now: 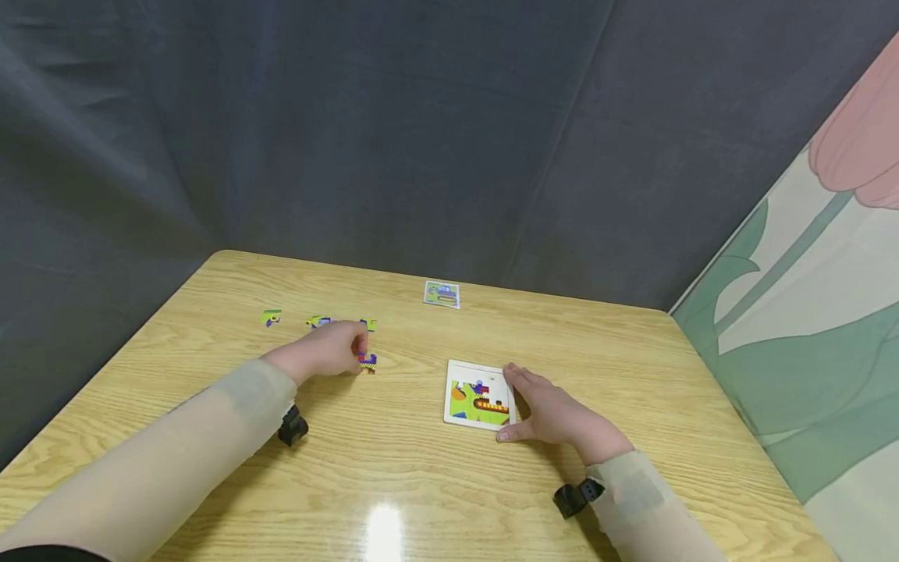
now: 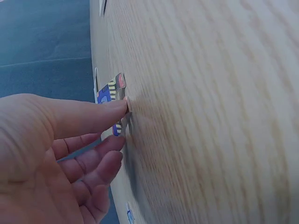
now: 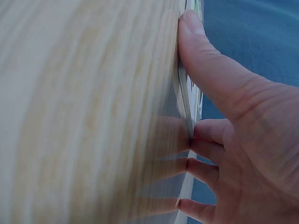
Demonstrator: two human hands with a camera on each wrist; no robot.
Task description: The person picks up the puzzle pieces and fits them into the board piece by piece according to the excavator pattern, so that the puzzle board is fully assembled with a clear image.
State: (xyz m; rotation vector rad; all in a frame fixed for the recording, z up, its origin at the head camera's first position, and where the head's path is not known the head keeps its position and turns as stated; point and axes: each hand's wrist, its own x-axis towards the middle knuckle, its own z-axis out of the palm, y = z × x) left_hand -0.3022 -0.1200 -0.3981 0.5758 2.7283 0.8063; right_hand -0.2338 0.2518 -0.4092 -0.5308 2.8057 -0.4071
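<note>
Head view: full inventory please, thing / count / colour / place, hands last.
puzzle board: 1, white frame with green, orange picture, table centre-right
held puzzle piece: 1, red, blue, yellow, at left fingertips
loose puzzle pieces: about 3, green, yellow, blue, in a row beyond the left hand
picture card: 1, pale blue, far table edge
table: 1, light wood
backdrop: 1, dark grey cloth
left hand: 1, pinching the piece
right hand: 1, against the board's right edge

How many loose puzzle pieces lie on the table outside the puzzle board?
4: three in a far row, a left piece, a middle piece, a right piece, and one at the left hand. The hand may hide more.
</note>
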